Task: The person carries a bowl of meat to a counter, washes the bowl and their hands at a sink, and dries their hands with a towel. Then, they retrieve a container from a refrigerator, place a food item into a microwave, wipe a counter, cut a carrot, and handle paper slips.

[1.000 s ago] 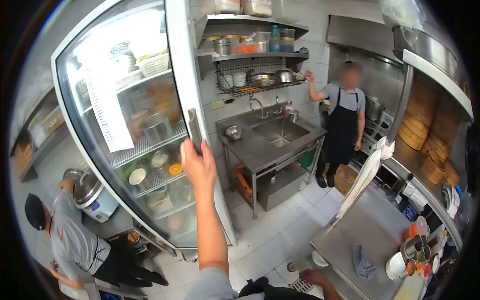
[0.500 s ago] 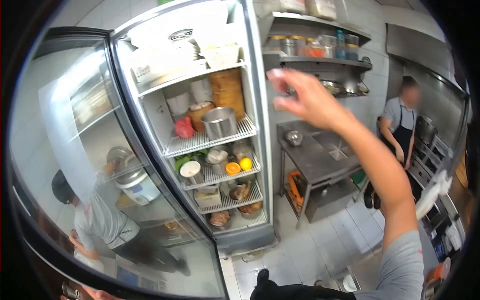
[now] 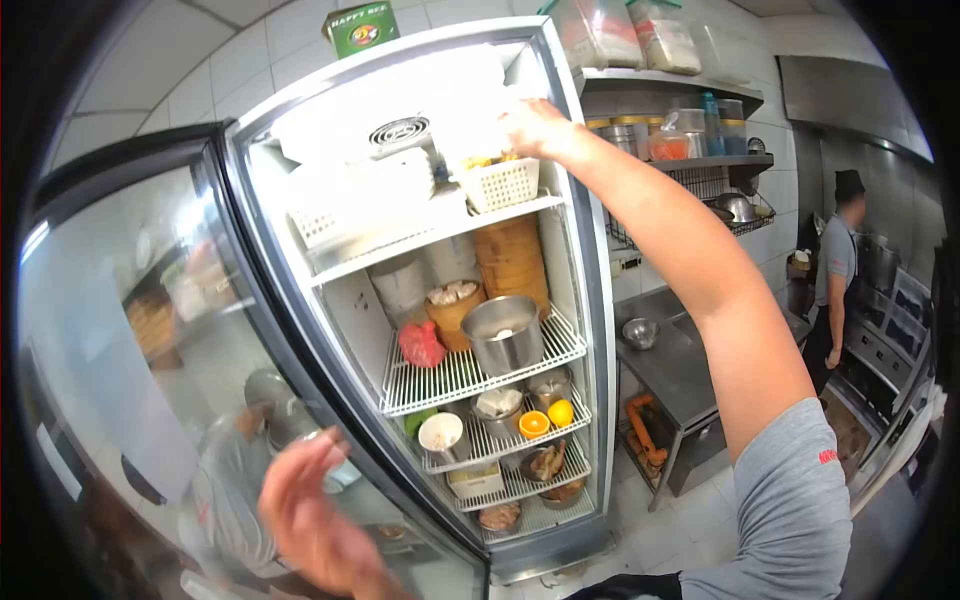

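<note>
My right hand (image 3: pixel 537 130) reaches into the upper part of an open upright fridge (image 3: pixel 592 330), just above a white perforated basket (image 3: pixel 503 187) on the top shelf. Yellowish contents show at the basket's rim. Bright light washes out my right fingers, so their grip cannot be made out. In front of the glass door (image 3: pixel 400 520), my left hand (image 3: pixel 312 505) is raised and blurred, fingers extended, with nothing visible in it. Beside the basket stands a pale container (image 3: pixel 385 185), overexposed in the glare.
Lower shelves hold a steel pot (image 3: pixel 503 345), a bamboo steamer (image 3: pixel 512 265), a red bag (image 3: pixel 422 344), an orange half (image 3: pixel 534 425) and a lemon (image 3: pixel 561 413). A steel table (image 3: pixel 680 375) stands right of the fridge. Another person (image 3: pixel 836 280) stands farther right.
My right hand has moved left and into the fridge's top shelf area. My left hand has come up into view before the door. The other person has turned and shifted right in view.
</note>
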A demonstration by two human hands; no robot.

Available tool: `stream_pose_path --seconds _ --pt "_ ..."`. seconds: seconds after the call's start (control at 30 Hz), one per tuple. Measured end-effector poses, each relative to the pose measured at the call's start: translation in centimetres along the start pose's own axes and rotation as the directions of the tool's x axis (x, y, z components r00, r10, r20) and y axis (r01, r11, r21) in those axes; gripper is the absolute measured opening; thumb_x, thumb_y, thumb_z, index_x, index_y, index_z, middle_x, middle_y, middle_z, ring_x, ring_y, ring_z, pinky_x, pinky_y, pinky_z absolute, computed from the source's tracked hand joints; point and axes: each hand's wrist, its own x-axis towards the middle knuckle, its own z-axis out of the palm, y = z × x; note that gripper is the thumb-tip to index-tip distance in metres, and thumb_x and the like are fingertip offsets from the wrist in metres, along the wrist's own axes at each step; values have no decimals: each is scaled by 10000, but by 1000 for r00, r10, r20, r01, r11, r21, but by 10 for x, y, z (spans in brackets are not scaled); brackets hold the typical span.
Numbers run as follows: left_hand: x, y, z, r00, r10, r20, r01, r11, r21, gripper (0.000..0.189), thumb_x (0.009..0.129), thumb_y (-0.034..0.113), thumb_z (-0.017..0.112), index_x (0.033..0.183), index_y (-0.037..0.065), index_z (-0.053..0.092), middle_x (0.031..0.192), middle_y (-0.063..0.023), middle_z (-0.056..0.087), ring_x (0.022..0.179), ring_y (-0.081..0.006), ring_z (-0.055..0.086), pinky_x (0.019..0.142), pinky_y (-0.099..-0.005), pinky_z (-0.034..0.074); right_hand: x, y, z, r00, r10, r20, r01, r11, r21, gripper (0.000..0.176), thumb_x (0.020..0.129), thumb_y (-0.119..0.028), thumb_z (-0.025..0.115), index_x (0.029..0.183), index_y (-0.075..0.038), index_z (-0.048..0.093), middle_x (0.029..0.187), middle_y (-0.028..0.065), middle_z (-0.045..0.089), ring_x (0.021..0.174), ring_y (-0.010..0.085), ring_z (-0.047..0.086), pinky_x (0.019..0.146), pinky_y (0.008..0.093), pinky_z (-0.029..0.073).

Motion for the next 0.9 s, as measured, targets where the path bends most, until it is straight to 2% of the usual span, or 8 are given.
stream_pose_path --seconds 0.1,0.2,0.3,0.43,0.5,0.53,0.8,0.9 --pt "77 -39 85 892 -272 360 335 934 -122 281 951 60 547 1202 -64 562 1129 -171 646 1066 -232 612 902 -342 486 18 19 15 988 -156 -18 147 957 -250 338 738 -263 687 953 -2 693 1117 200 638 1016 343 628 897 409 507" --pt "147 -95 156 831 -234 504 49 934 354 436 929 284 606 1231 -28 565 976 -200 685 927 -204 646 821 -327 496 29 26 2 981 -168 -96 143 965 -221 341 738 -313 733 873 0 716 1158 233 607 1179 385 513 1017 430 424" --pt "200 -165 220 785 -254 565 -11 906 422 461 909 351 617 1230 24 569 936 -201 683 861 -236 627 824 -361 480 24 12 -23 986 -154 -67 127 943 -308 435 744 -403 779 863 13 729 1203 229 598 1257 380 442 1007 455 444" --pt "235 -223 282 706 -383 596 8 845 534 475 897 353 633 1231 24 554 1064 -135 644 928 -217 595 842 -339 476 20 5 -38 964 -192 -184 146 960 -238 774 730 -344 796 1321 51 491 1339 273 472 1274 389 426 1060 419 400" --pt "243 -212 292 526 -529 666 31 795 606 438 875 333 661 1184 28 610 1064 -121 639 921 -192 589 801 -315 486 25 2 -47 984 -149 -98 125 969 -215 812 722 -321 808 1374 10 454 1311 220 496 1253 350 461 1001 425 454" --pt "246 -213 295 471 -553 687 78 802 593 394 839 328 711 1037 -11 695 848 -68 641 731 -165 576 646 -296 500 23 -1 -51 987 -135 -91 113 971 -209 774 721 -304 811 1349 6 482 1281 213 526 1211 347 502 962 424 480" --pt "258 -202 303 349 -697 627 120 696 708 342 825 209 687 1110 21 695 810 -17 627 623 -64 522 601 -232 469 27 13 -53 987 -144 -71 135 983 -123 280 727 -232 811 938 -63 740 1088 168 673 1001 307 660 796 400 557" --pt "256 -199 308 412 -690 595 53 670 740 270 839 164 689 1066 18 710 758 -12 617 595 -77 530 524 -232 456 35 19 -51 992 -119 34 121 990 -72 383 708 -201 813 1057 -79 711 1149 159 653 1067 291 634 827 409 546"
